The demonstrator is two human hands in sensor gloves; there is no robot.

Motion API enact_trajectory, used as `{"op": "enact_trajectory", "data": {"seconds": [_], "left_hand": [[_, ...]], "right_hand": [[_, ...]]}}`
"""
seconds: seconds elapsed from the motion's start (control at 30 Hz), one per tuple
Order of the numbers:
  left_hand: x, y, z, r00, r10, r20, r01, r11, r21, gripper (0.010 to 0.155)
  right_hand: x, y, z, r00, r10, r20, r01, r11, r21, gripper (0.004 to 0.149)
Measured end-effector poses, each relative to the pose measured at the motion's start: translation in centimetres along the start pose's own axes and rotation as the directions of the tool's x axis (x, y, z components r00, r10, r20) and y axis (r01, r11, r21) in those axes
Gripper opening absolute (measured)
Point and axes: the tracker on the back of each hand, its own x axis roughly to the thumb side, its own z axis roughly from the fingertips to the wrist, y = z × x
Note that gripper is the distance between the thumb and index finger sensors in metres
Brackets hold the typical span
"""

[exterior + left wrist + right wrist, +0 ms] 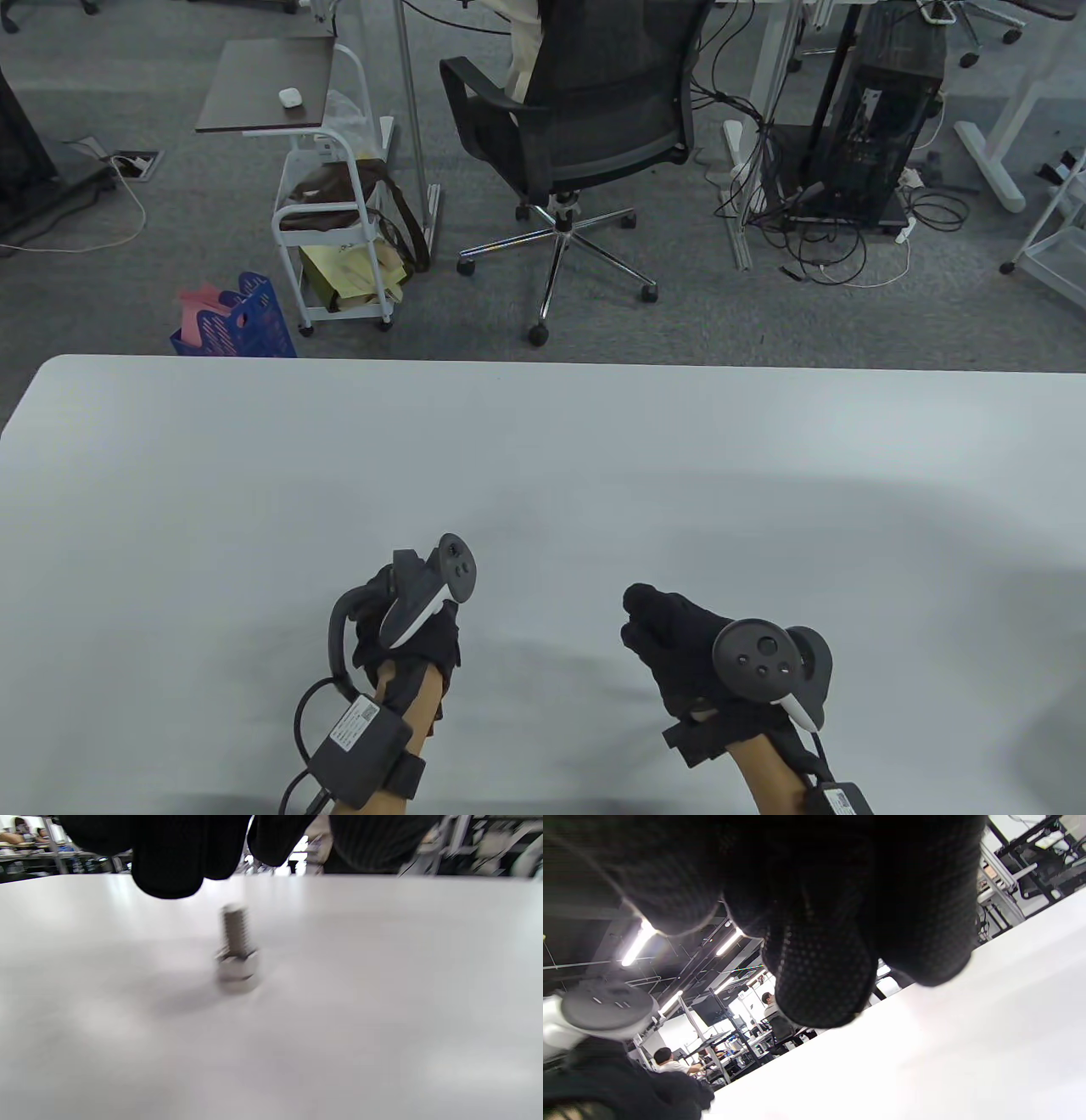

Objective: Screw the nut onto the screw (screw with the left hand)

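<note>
Screw, threaded steel w/ hex head, upright on table; left hand above, grip empty; right hand unclear.

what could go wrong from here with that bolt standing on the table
The bolt stands free on its head on the table, thread up, with the left hand's fingers just above it and not gripping. A careless brush could tip it and let it roll. The left wrist view is blurred, so the hand seems to be moving, and a fast grab may miss. No loose nut is visible; if the right hand holds one, it could slip out.
</note>
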Motion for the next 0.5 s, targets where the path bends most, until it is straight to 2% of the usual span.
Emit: {"op": "enact_trajectory", "data": {"seconds": [0.13,0.27,0.5], "left_hand": [[2.3,1.4,1.5,0.989,0.051,0.14,-0.066,0.992,0.104,0.074],[4.1,1.9,2.6,0.967,0.092,0.239,-0.118,0.988,0.099,0.075],[6.0,2.4,4.0,0.928,0.128,0.349,-0.169,0.981,0.09,0.077]], "right_hand": [[-0.4,-0.3,-0.1,0.992,0.126,0.013,-0.125,0.992,-0.026,0.053],[-0.6,-0.9,-0.1,0.959,0.281,0.038,-0.279,0.958,-0.062,0.055],[-0.6,-2.0,0.0,0.846,0.529,0.063,-0.516,0.843,-0.15,0.06]]}}
